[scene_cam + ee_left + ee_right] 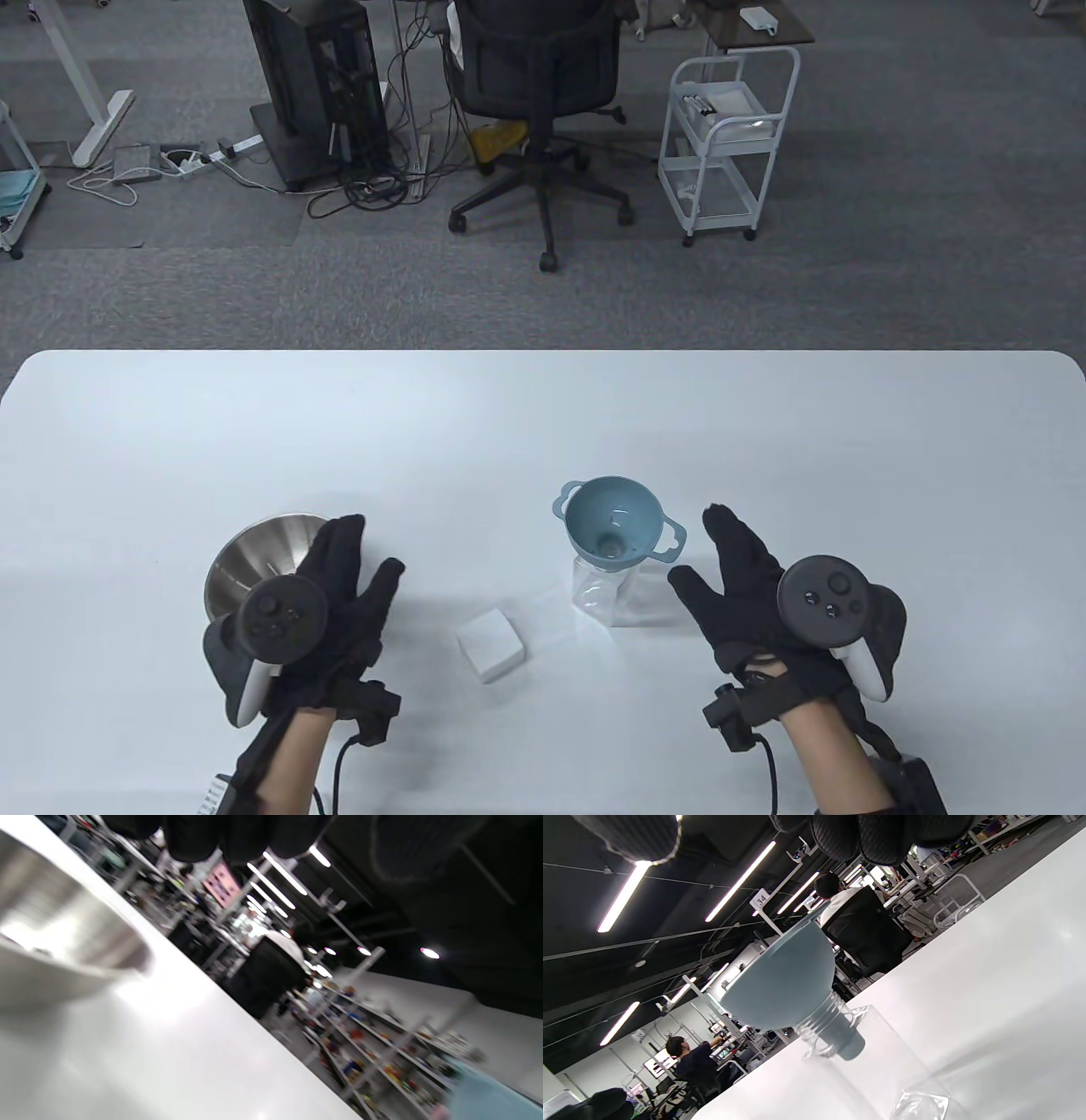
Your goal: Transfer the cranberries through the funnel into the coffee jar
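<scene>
The left hand point(339, 586) hovers flat over the near rim of the steel bowl point(254, 560), fingers straight and together, gripping nothing. The step in hand looks like taking up the bowl to pour. To do it well, grip the rim firmly on the side away from the funnel, lift level, and tip slowly so the fruit goes into the middle of the cone rather than over its lip.

A small white block point(492, 645) lies on the table point(543, 407) between the hands.

The blue funnel point(615, 531) sits with its spout in the neck of the clear jar point(615, 598). It leans a little, so it wants steadying.

The right hand point(747, 586) is just beside the jar, fingers straight and spread, thumb toward the glass but apart from it. It would do best holding the jar or a funnel handle during the pour.

The left hand covers much of the bowl, and the part that shows looks bare. I cannot make out any cranberries, there or in the funnel and jar. The left wrist view is blurred, showing only the bowl's side. The jar's base is cut off in the right wrist view.
</scene>
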### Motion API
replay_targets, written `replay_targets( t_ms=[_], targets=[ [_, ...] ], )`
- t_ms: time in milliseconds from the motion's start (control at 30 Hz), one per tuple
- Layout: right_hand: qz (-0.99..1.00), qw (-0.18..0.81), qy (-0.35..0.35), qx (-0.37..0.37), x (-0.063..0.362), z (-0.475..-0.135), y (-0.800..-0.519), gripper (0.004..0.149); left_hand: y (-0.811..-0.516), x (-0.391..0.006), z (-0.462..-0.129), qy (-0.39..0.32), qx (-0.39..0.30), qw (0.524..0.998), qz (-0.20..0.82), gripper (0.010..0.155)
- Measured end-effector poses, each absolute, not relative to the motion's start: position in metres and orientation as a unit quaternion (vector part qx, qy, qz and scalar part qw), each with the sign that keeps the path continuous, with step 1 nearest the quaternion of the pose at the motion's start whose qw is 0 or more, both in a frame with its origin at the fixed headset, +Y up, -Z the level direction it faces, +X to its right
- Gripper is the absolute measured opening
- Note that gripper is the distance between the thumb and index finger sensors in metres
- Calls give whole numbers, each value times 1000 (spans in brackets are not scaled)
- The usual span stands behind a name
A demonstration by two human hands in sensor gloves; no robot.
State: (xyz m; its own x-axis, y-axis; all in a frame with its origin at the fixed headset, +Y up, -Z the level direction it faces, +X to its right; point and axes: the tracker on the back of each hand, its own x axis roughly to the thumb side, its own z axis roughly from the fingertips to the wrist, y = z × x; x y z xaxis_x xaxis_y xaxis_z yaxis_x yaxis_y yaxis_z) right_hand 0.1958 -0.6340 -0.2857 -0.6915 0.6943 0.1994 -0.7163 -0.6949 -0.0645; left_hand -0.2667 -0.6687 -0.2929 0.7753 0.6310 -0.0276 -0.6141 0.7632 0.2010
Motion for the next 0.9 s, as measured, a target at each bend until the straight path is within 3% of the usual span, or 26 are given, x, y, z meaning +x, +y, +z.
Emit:
replay_targets(
  t_ms=[367, 667, 900],
  targets=[
    [913, 386, -70, 116, 200, -258, -675, 86, -702, -360, -301, 223, 52, 939, 258, 78],
    [910, 395, -56, 114, 199, -253, -699, 86, -739, -383, -301, 316, 3, 920, 233, 81],
    [910, 395, -54, 116, 197, -252, -704, 86, -760, -388, -302, 362, -30, 895, 260, 73]
  ],
)
